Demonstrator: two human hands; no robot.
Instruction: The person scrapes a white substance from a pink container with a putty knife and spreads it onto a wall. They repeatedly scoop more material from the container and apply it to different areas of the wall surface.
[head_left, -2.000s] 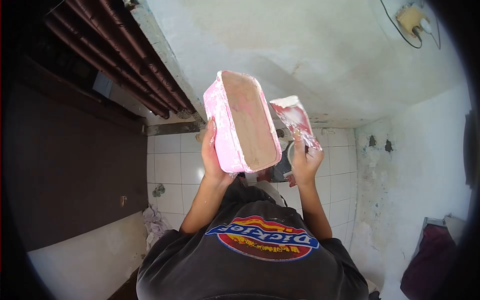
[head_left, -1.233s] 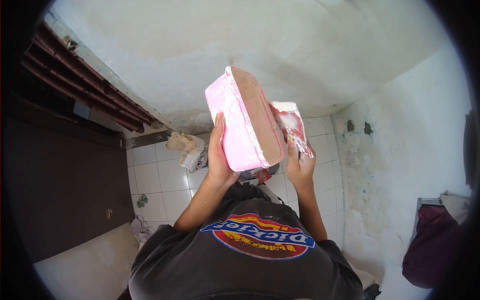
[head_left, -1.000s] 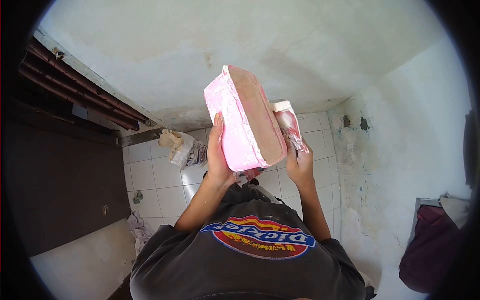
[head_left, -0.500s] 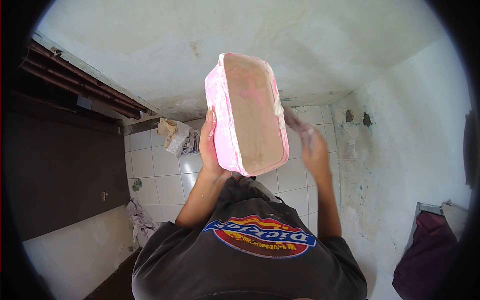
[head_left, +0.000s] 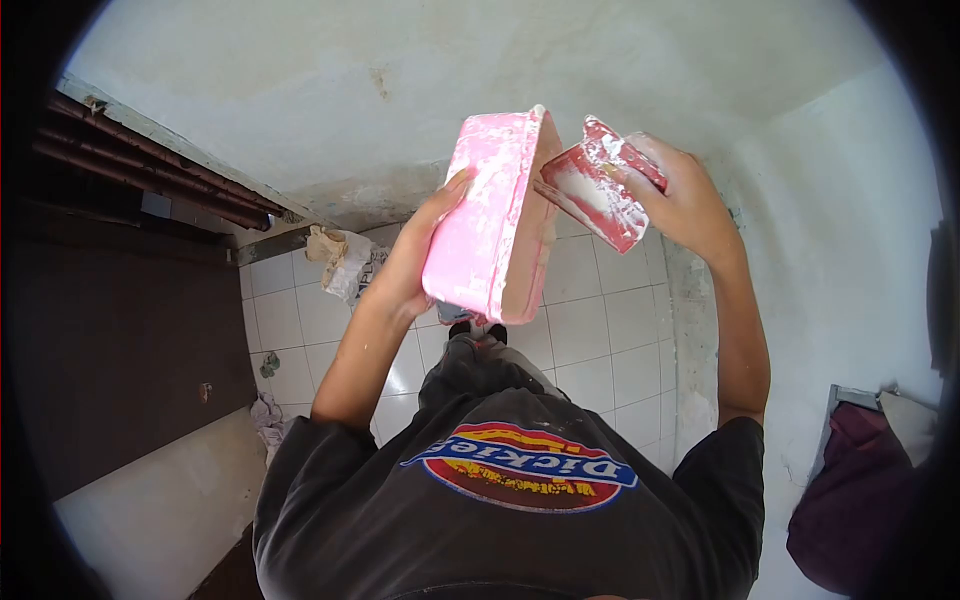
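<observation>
A pink tub (head_left: 475,215) smeared with white paste is held up in front of me, tilted so that its opening faces right. My left hand (head_left: 415,245) grips it from the left side and below, thumb on the outer wall. In my right hand (head_left: 685,200) is a red tool (head_left: 605,185) with a flat blade, coated in white paste. The tool's lower left edge is beside the tub's open side; whether they touch I cannot tell. Most of the tub's inside is hidden from view.
A pale patchy wall (head_left: 400,60) rises ahead, with another at the right. White floor tiles (head_left: 585,290) lie below. A crumpled bag (head_left: 340,262) stands near the wall. Dark cloth (head_left: 855,500) hangs at the right, and a dark panel (head_left: 130,340) is at the left.
The tub has turned so its opening faces right instead of toward me. My right hand has risen with the tool, which was blurred before and now shows clearly beside the tub.
</observation>
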